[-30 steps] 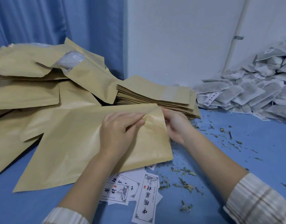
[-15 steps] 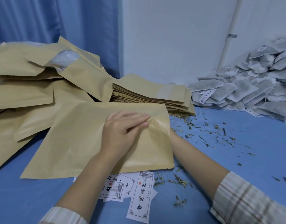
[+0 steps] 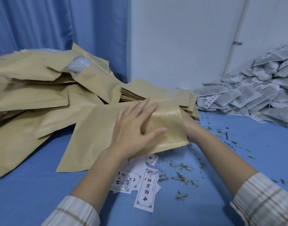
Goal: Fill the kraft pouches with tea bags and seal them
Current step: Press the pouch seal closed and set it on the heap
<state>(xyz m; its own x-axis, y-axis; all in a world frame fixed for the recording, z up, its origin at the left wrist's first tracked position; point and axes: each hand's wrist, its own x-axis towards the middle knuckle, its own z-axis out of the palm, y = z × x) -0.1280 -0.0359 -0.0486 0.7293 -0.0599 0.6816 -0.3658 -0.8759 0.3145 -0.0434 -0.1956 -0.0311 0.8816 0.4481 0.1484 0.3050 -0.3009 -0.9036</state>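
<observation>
Kraft pouch (image 3: 97,137) flat on blue table (image 3: 237,160), under left hand (image 3: 133,128), fingers straight and spread, pressing down. Right hand (image 3: 191,129) mostly hidden behind pouch's right edge; grip unclear. Tea bag pile (image 3: 247,93) beyond right hand; pouch stack (image 3: 156,93) just past fingertips.

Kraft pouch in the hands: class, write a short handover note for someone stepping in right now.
Left hand: flat, fingers straight, pressing on the kraft pouch.
Right hand: at the pouch's right end, mostly hidden behind it; grip unclear.
Empty pouch stack lies just behind; other pouches piled left; tea bags heaped far right on the blue table.
Done: one pouch taken in hand.
Left: whether it is filled or sealed cannot be told; then the rest.
</observation>
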